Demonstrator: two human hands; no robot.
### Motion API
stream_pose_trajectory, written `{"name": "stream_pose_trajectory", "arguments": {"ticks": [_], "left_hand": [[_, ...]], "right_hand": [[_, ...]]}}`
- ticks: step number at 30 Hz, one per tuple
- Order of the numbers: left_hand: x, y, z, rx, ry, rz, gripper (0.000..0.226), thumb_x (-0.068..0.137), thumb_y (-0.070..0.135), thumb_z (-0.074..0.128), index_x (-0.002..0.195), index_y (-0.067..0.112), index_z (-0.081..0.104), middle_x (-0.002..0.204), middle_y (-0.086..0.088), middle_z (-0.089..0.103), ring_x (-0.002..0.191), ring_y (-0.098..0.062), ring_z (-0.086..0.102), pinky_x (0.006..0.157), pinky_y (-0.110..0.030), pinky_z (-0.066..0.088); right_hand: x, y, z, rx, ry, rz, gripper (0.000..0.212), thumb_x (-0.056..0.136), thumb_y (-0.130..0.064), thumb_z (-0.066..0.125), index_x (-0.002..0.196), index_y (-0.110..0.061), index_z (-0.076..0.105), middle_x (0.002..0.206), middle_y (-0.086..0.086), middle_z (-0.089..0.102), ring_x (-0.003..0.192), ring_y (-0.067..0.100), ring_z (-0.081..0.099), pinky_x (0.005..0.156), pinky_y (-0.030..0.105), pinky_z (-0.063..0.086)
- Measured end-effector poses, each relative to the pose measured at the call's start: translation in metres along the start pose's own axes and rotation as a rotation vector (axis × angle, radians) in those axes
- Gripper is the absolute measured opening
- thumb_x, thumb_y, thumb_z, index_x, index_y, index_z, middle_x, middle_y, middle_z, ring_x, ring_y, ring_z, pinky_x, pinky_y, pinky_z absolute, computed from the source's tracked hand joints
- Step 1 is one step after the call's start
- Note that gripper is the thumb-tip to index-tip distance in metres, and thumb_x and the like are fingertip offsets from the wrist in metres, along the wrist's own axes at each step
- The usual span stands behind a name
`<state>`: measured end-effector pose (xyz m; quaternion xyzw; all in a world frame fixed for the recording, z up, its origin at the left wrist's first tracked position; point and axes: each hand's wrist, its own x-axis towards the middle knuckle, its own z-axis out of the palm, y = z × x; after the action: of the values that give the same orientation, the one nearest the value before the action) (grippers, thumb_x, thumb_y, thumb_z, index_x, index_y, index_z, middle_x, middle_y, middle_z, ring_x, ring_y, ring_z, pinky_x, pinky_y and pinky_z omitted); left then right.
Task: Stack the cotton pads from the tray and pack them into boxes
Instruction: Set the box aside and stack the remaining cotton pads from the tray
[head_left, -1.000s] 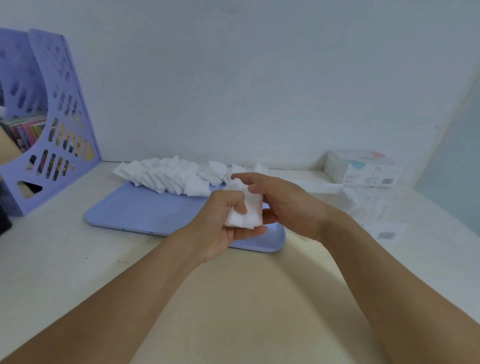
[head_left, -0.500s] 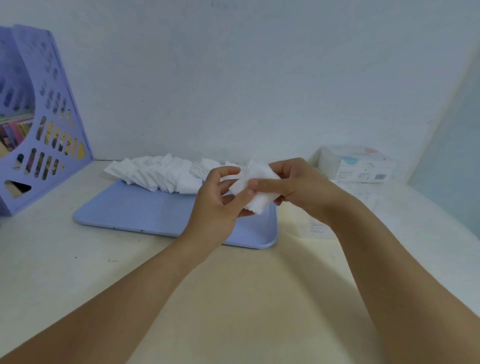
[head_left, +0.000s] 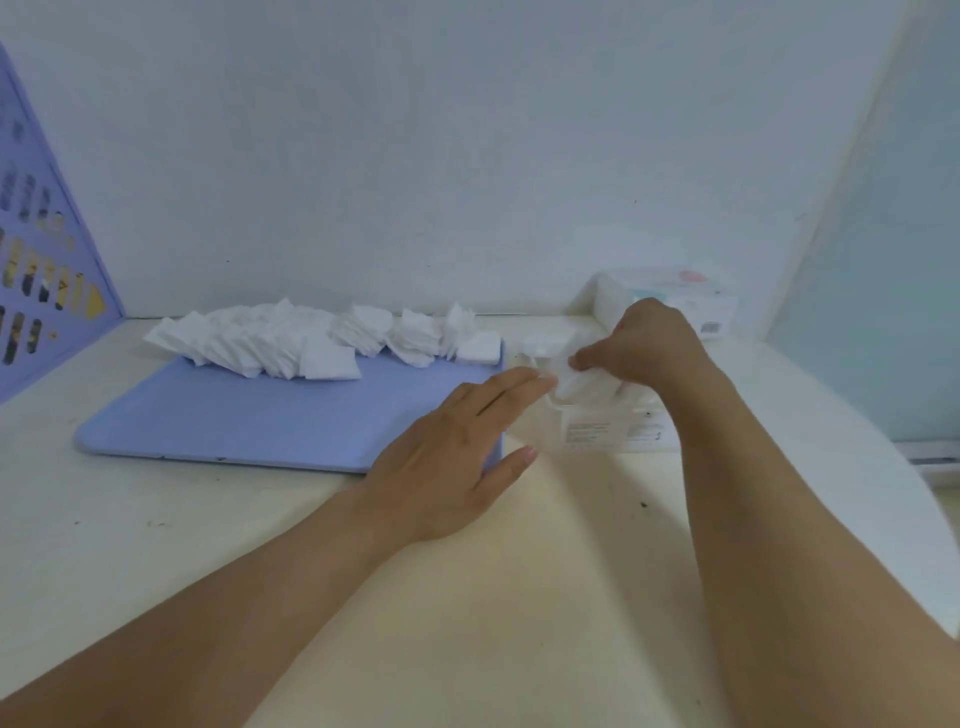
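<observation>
A small stack of cotton pads (head_left: 584, 382) is being pinched by the right hand (head_left: 641, 343) over the open box (head_left: 597, 423) just right of the tray (head_left: 249, 415). The left hand (head_left: 452, 447) is being held flat, fingertips touching the stack. More pads (head_left: 291, 343) are lying along the tray's far edge. Being soft, light and easily splayed, the stack is probably best squeezed across its flat faces.

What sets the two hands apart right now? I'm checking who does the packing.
The right hand is curled, pinching a stack of pads at the box; the left hand lies flat, fingers straight, holding nothing. The right sits farther back than the left. Both are bare and over the table.
</observation>
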<state>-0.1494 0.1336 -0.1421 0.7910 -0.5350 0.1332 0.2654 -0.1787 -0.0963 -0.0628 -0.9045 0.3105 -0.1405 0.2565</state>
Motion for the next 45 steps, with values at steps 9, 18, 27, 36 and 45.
{"name": "stream_pose_trajectory", "arguments": {"ticks": [9,18,27,36,45], "left_hand": [[0.003,0.004,0.001,0.077,-0.093,-0.008,0.055,0.105,0.041,0.043,0.156,0.045,0.022,0.149,0.017,0.034,0.125,-0.009,0.046,0.091,-0.040,0.052],[0.003,0.002,0.003,0.078,-0.101,-0.030,0.055,0.105,0.043,0.042,0.155,0.043,0.021,0.135,0.014,0.045,0.112,-0.010,0.049,0.091,-0.033,0.047],[0.003,0.000,0.002,0.048,-0.101,-0.047,0.057,0.104,0.047,0.043,0.155,0.044,0.019,0.134,0.015,0.044,0.113,-0.008,0.047,0.093,-0.031,0.045],[0.003,-0.001,0.004,0.072,-0.075,-0.024,0.058,0.103,0.048,0.044,0.156,0.043,0.020,0.131,0.014,0.046,0.111,-0.009,0.048,0.091,-0.029,0.044],[0.009,-0.046,-0.048,-0.321,0.655,-0.380,0.027,0.093,0.031,0.062,0.120,0.029,0.061,0.101,0.006,0.066,0.094,-0.009,0.064,0.079,-0.030,0.055]], "right_hand": [[-0.002,-0.007,0.009,0.017,0.042,-0.008,0.049,0.061,-0.043,0.090,0.076,-0.015,0.054,0.067,0.000,0.055,0.068,0.023,0.061,0.055,0.028,0.037],[-0.001,0.000,0.012,-0.271,0.156,0.035,0.037,0.066,-0.024,0.086,0.088,-0.014,0.057,0.073,0.000,0.053,0.074,0.023,0.056,0.057,0.028,0.037],[-0.010,-0.012,0.007,-0.179,0.204,-0.338,0.025,0.067,-0.031,0.089,0.077,-0.020,0.070,0.087,-0.001,0.065,0.093,0.019,0.056,0.068,0.030,0.045],[-0.006,-0.011,0.020,-0.490,-0.096,-0.284,0.018,0.080,-0.027,0.077,0.097,-0.019,0.075,0.090,0.001,0.071,0.086,0.023,0.068,0.083,0.041,0.059],[-0.066,-0.072,0.025,0.287,0.154,-0.639,0.017,0.081,-0.012,0.067,0.089,-0.024,0.077,0.078,-0.012,0.072,0.063,0.001,0.059,0.065,0.018,0.047]]}}
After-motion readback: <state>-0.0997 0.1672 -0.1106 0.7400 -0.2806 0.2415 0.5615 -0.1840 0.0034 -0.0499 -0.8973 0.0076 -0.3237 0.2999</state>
